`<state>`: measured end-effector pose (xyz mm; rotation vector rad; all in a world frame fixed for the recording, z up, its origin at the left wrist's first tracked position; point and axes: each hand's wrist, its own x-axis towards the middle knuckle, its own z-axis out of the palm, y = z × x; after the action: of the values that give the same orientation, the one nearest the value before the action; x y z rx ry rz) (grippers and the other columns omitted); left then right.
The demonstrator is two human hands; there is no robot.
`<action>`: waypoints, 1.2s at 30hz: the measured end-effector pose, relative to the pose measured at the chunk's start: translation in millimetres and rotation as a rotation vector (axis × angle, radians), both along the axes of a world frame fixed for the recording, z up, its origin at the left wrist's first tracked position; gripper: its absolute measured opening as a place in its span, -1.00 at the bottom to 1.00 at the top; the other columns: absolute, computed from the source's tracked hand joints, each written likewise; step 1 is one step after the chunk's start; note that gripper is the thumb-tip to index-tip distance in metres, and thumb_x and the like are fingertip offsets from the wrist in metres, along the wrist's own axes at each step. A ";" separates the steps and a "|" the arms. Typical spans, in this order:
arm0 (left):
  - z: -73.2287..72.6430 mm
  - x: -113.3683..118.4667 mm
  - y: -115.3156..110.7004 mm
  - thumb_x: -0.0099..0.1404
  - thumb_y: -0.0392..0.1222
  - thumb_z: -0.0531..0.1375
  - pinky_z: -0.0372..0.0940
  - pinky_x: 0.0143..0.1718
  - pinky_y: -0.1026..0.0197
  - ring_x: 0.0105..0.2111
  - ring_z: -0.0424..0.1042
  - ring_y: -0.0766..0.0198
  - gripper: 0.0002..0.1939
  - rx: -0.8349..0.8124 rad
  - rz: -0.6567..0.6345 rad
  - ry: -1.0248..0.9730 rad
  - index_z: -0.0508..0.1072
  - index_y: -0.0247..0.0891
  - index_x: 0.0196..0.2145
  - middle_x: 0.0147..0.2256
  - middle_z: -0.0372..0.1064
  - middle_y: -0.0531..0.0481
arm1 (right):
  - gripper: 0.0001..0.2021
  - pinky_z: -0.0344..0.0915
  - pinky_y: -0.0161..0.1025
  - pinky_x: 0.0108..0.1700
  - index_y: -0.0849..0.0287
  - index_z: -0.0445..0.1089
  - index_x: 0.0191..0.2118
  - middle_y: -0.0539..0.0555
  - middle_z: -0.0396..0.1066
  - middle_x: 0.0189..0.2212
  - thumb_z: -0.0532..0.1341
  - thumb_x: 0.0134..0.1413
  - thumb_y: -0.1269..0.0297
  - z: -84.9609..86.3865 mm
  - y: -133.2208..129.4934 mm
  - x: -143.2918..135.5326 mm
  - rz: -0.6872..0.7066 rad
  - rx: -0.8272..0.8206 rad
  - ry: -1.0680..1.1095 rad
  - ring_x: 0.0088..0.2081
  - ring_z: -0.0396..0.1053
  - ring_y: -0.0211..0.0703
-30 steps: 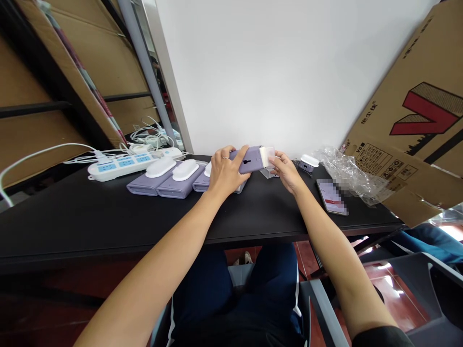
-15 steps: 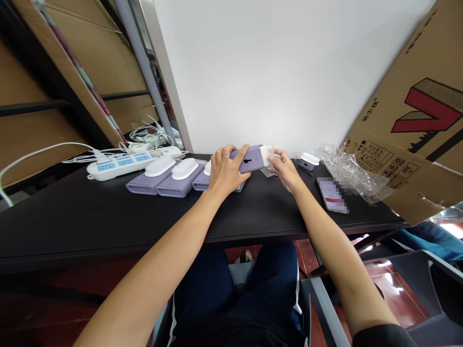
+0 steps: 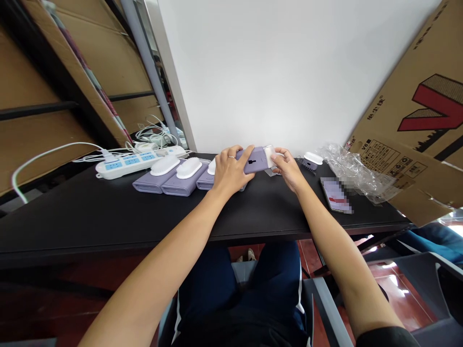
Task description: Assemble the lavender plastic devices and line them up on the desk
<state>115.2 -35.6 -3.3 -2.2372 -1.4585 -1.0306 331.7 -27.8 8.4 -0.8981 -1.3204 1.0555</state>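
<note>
My left hand (image 3: 231, 168) is closed around a lilac case (image 3: 255, 161) with a dark keyhole-like mark, tilted a little above the table. A whitish, partly clear piece (image 3: 269, 153) sticks out of the case's right end, and my right hand (image 3: 285, 167) pinches it with thumb and fingers. To the left, similar lilac cases (image 3: 181, 186) lie in a row, with white oval pieces (image 3: 189, 167) on top. My left hand partly hides the nearest one. Below my right fingers is a bit of clear plastic (image 3: 270, 172).
A white power strip (image 3: 125, 166) with tangled cables stands at the left. On the right are a phone (image 3: 336, 195), a white-topped lilac item with dark bristles (image 3: 313, 159), crumpled clear plastic (image 3: 358, 173) and a large cardboard box (image 3: 405, 144). A white wall (image 3: 267, 72) rises behind.
The view has shifted slightly, so things sit a little farther right. Both hands keep their holds on the case and the whitish piece, with barely any other visible change.
</note>
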 end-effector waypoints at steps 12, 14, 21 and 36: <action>0.4 0.5 0.0 0.34 -0.03 0.29 0.14 0.28 -0.29 0.26 0.19 -0.30 -0.25 0.008 0.007 -0.012 0.30 0.00 0.46 0.30 0.25 -0.29 | -0.43 0.53 -0.19 -0.14 -0.05 0.45 0.10 -0.01 0.49 -0.19 0.50 -0.02 -0.08 0.5 -0.5 0.9 0.057 0.021 0.016 -0.15 0.49 -0.13; 0.3 0.3 0.6 0.35 -0.03 0.29 0.13 0.28 -0.30 0.26 0.18 -0.31 -0.25 0.004 0.001 -0.020 0.30 0.00 0.46 0.31 0.25 -0.30 | -0.44 0.55 -0.20 -0.16 -0.05 0.46 0.10 -0.02 0.47 -0.19 0.50 -0.02 -0.06 0.3 -0.3 1.3 0.067 0.020 0.027 -0.17 0.48 -0.15; 2.7 -2.7 0.4 0.34 0.00 0.30 0.10 0.30 -0.32 0.27 0.18 -0.34 -0.23 0.004 0.001 -0.030 0.29 -0.01 0.47 0.31 0.23 -0.31 | -0.38 0.55 -0.26 -0.20 -0.05 0.45 0.14 0.02 0.48 -0.10 0.51 -0.03 -0.09 0.4 -3.5 -3.4 0.085 0.028 -0.009 -0.09 0.47 -0.13; 18.9 -7.9 -3.0 0.32 0.02 0.33 0.05 0.36 -0.40 0.34 0.13 -0.40 -0.21 0.051 0.002 -0.063 0.28 0.06 0.46 0.32 0.23 -0.30 | -0.27 0.57 -0.17 -0.16 -0.11 0.38 0.24 0.06 0.50 -0.05 0.48 -0.01 -0.22 7.4 -6.1 -13.1 0.060 0.131 -0.051 0.01 0.45 -0.01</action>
<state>107.3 -38.6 15.5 -2.1861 -1.4421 -1.1339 318.5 -33.8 15.8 -0.7961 -1.4494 0.9855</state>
